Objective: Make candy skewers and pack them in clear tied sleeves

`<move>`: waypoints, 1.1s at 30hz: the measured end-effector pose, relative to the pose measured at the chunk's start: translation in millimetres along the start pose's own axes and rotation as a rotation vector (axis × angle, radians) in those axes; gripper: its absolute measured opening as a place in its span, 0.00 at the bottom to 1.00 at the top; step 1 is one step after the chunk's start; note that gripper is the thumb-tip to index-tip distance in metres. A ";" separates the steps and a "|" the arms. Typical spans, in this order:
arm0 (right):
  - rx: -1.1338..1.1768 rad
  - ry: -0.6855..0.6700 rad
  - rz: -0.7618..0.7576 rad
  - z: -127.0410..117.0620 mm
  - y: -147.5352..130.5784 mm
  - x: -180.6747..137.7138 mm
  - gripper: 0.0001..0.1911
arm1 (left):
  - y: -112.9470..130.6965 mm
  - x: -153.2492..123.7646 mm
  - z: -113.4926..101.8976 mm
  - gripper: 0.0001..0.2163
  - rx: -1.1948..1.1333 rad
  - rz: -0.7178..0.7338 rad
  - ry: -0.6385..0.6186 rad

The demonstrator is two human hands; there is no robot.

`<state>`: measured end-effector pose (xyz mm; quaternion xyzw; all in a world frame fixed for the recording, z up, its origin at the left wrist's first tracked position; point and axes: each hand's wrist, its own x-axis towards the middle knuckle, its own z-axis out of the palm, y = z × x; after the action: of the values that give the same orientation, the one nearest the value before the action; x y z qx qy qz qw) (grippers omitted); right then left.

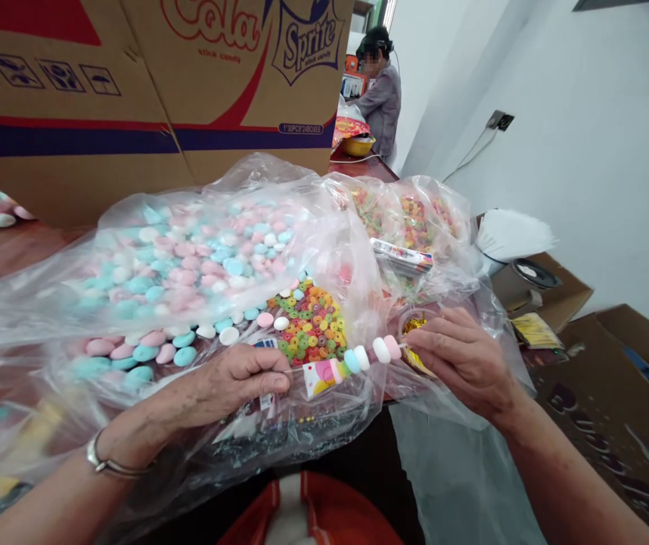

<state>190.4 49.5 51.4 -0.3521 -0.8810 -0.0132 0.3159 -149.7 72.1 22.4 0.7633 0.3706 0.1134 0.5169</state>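
Note:
My left hand [234, 382] pinches the near end of a candy skewer [352, 362], which carries a paper tag, a small green ring and pastel marshmallow pieces. My right hand [461, 359] grips the skewer's far tip, just past a pink piece. The skewer is held level over an open clear plastic bag [148, 303] full of pink, blue and white marshmallow candies. A heap of small colourful ring candies [310, 322] lies just behind the skewer. A roll of tape [412, 325] is partly hidden behind my right hand.
Large Cola and Sprite cardboard boxes [148, 83] stand behind the bags. A second bag of ring candies [409, 219] lies at the right, next to a cup of white sticks [509, 235]. Open brown cartons [613, 409] sit at the right. Another person [381, 94] works at the far end.

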 end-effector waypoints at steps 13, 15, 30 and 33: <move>0.030 -0.044 0.059 17.8 -0.6 -2.2 0.06 | -7.4 -2.2 -5.9 0.13 -0.160 -0.157 -0.071; 0.071 -0.075 0.078 18.4 -2.3 -1.8 0.06 | -9.4 -3.4 -4.8 0.13 -0.194 -0.175 -0.046; 0.081 -0.128 -0.011 22.6 -10.9 2.0 0.07 | -1.9 -7.6 -4.3 0.12 -0.327 -0.190 -0.009; 0.105 -0.120 -0.007 23.3 -12.2 2.7 0.06 | -5.3 -7.9 -3.3 0.12 -0.337 -0.174 -0.008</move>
<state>168.5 47.7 36.8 -0.3320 -0.8990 0.0530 0.2806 -159.5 70.1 20.9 0.6314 0.4089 0.1258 0.6467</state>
